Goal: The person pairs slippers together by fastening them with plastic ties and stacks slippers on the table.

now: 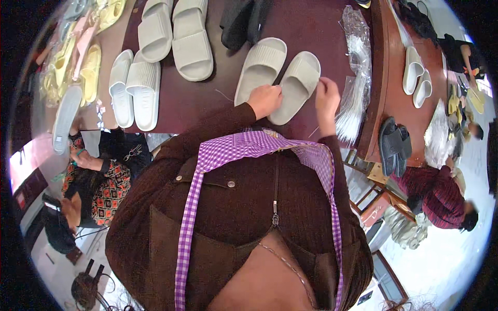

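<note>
Before me on the dark red table lies a pair of light grey slide sandals, the left slide (253, 67) and the right slide (291, 98) side by side with their straps away from me. My left hand (265, 100) is closed at the inner edge of the right slide, near its heel, its fingertips partly hidden. On the other side, my right hand (328, 98) has its fingers bent together beside the outer end of that slide's strap. Whether something thin is pinched there I cannot make out.
More pale slides (193, 41) stand to the left on the table (306, 26). A bundle of thin translucent plastic strands (355, 88) lies in a bag at right. Black slides (395, 145) sit on the neighbouring table. Other people work on both sides.
</note>
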Demonstrator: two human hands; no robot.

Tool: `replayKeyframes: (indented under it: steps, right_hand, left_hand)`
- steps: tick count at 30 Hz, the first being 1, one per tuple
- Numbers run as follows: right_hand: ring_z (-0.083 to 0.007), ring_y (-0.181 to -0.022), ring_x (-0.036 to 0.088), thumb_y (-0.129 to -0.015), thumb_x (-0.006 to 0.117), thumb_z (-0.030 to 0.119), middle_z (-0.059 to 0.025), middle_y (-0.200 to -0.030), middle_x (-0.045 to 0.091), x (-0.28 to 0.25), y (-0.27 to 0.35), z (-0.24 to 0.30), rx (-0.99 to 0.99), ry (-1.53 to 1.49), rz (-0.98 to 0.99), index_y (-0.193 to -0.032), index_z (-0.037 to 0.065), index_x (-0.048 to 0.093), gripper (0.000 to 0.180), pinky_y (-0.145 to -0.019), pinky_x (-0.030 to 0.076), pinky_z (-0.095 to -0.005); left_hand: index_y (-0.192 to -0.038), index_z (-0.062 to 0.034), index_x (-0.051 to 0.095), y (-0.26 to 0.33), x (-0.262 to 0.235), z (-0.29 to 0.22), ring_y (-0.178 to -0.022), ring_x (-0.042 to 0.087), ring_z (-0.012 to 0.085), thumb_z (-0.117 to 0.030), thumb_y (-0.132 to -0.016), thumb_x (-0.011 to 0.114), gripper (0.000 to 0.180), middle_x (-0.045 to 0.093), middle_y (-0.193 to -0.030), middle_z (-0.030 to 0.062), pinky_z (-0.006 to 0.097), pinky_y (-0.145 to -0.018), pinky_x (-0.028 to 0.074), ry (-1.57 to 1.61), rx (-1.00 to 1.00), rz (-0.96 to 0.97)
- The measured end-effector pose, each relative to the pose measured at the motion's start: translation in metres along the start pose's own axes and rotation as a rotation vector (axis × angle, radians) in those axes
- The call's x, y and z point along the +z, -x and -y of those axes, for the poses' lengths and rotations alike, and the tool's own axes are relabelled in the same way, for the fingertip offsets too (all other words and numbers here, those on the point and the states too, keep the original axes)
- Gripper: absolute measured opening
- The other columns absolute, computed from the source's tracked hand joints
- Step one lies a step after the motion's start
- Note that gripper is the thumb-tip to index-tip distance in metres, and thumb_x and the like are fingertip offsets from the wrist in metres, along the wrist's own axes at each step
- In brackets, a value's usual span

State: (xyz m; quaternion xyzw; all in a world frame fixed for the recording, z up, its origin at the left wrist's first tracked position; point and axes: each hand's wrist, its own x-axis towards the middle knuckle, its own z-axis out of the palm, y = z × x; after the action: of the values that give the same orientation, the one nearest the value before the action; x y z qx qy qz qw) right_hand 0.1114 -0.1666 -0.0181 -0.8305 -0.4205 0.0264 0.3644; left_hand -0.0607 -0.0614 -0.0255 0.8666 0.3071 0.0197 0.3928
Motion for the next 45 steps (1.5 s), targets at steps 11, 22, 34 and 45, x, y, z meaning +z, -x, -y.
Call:
replayKeyframes:
  steps: [11, 22, 34, 45]
  right_hand:
    - [-0.0313, -0.067, 0.062, -0.076, 0.057, 0.039, -0.0189, -0.066, 0.062, 0.042, -0.087, -0.059, 0.234, 0.308, 0.451, -0.073, -0.001, 0.066, 0.041, -0.065, 0.046, -0.0406]
    - [-0.0263, -0.066, 0.062, -0.077, 0.059, 0.028, -0.0176, -0.070, 0.063, 0.042, -0.079, -0.073, 0.250, 0.131, 0.076, -0.081, -0.002, 0.065, 0.031, -0.063, 0.045, -0.0360]
    - [-0.0249, -0.066, 0.061, -0.078, 0.058, 0.027, -0.0168, -0.069, 0.063, 0.039, -0.070, -0.066, 0.218, 0.078, 0.016, -0.082, -0.003, 0.064, 0.031, -0.063, 0.045, -0.0359]
    - [-0.0089, -0.051, 0.050, -0.084, 0.053, 0.013, -0.0067, -0.068, 0.063, 0.031, -0.068, -0.020, 0.488, -0.419, 0.068, -0.078, -0.002, 0.060, 0.018, -0.049, 0.040, -0.0234]
  left_hand:
    - [-0.081, -0.0031, 0.057, -0.004, 0.007, 0.001, -0.071, 0.059, 0.0375, -0.021, -0.082, 0.051, 0.019, 0.060, -0.075, 0.0191, 0.049, -0.062, 0.046, -0.055, 0.098, 0.018]
    - [-0.081, -0.0017, 0.059, 0.018, 0.004, 0.004, -0.074, 0.059, 0.0338, -0.020, -0.082, 0.052, 0.019, 0.060, -0.078, 0.0173, 0.044, -0.064, 0.046, 0.240, 0.260, 0.105]
    - [-0.080, -0.0018, 0.056, 0.003, -0.021, 0.035, -0.076, 0.058, 0.0345, -0.019, -0.083, 0.050, 0.018, 0.059, -0.079, 0.0168, 0.044, -0.064, 0.046, 0.044, 0.176, -0.074]
    - [-0.081, -0.0044, 0.055, 0.021, -0.027, 0.038, -0.074, 0.059, 0.0346, -0.019, -0.084, 0.049, 0.017, 0.059, -0.079, 0.0158, 0.045, -0.064, 0.047, -0.074, 0.118, -0.070]
